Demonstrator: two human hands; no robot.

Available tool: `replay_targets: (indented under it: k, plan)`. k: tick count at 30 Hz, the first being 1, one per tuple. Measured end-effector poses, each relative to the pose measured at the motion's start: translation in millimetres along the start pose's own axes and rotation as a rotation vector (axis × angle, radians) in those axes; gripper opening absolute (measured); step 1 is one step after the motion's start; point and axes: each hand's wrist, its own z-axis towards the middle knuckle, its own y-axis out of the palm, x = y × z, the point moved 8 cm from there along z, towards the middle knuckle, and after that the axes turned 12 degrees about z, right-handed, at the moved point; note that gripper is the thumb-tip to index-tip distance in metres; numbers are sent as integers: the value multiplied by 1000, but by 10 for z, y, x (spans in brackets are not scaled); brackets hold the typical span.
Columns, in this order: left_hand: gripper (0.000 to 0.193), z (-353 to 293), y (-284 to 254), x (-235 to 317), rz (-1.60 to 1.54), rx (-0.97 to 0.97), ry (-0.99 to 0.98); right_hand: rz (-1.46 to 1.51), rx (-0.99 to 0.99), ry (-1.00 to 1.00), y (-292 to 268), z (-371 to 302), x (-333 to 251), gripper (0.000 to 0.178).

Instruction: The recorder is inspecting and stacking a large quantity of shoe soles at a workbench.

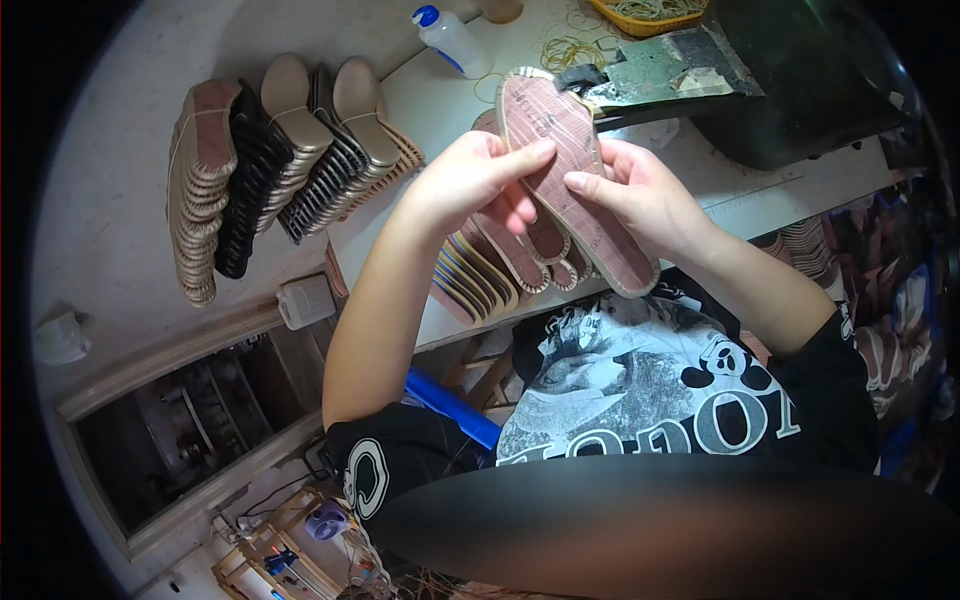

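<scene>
A reddish-brown insole (612,232) with a pale pleated rim slants across the middle, its upper end farther from me. My left hand (478,180) grips its left side, thumb pressed on the face. From the other side my right hand (652,192) holds the insole, thumb on top and fingers behind. Just below, several similar insoles (512,252) lie on the white table, partly covered by the held one and my left fingers. Next to them is a fanned row of insoles (468,280) with dark and yellowish edges.
Banded stacks of insoles (285,110) stand at the left. A white bottle with a blue cap (452,42), loose rubber bands (572,52) and a yellow basket (648,24) are at the back. A worn green machine plate (665,75) juts in beyond my right hand.
</scene>
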Motion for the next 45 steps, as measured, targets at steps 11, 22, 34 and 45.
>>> replay_targets:
  k: [11,22,34,45]
  plan:
    - [43,83,-323,57,26,375,105,0,-8,288,-95,-386,91,29]
    - [39,174,-646,202,-464,554,445,31,5,233,250,-52,-46,27]
    - [44,-721,65,-201,-893,815,758,-683,-271,-341,703,-556,-271,19]
    - [43,-962,637,-29,-694,706,933,-193,-158,-392,607,-917,-575,14]
